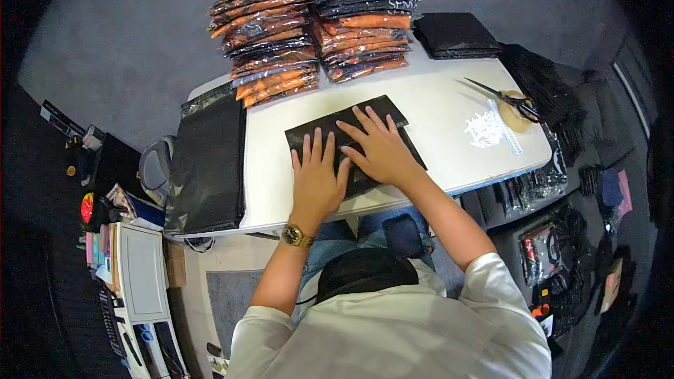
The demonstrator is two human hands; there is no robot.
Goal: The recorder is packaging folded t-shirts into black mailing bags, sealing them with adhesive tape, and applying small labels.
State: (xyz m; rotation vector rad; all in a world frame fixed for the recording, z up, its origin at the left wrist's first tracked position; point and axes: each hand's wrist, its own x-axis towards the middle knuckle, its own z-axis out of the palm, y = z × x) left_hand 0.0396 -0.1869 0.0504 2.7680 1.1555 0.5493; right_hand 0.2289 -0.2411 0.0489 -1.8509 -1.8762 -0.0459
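Observation:
A black plastic mailing bag or sheet (345, 116) lies on the white tabletop (442, 116) before me, its upper right corner showing a folded-over edge. My left hand (318, 181) rests on its left half, palm down with the fingers spread. Higher up and to the right, my right hand (382, 150) presses flat on it, fingers apart, thumb pointing toward the left hand. Neither hand grasps anything. Parts of the black plastic are hidden under both hands.
Tall stacks of garments in clear bags (274, 42) stand at the far side. A pile of large black bags (208, 163) lies left. At right are scissors (505, 97), a tape roll (513, 118), white paper slips (482, 130) and a label strip (504, 127). Folded black items (455, 34) sit back right.

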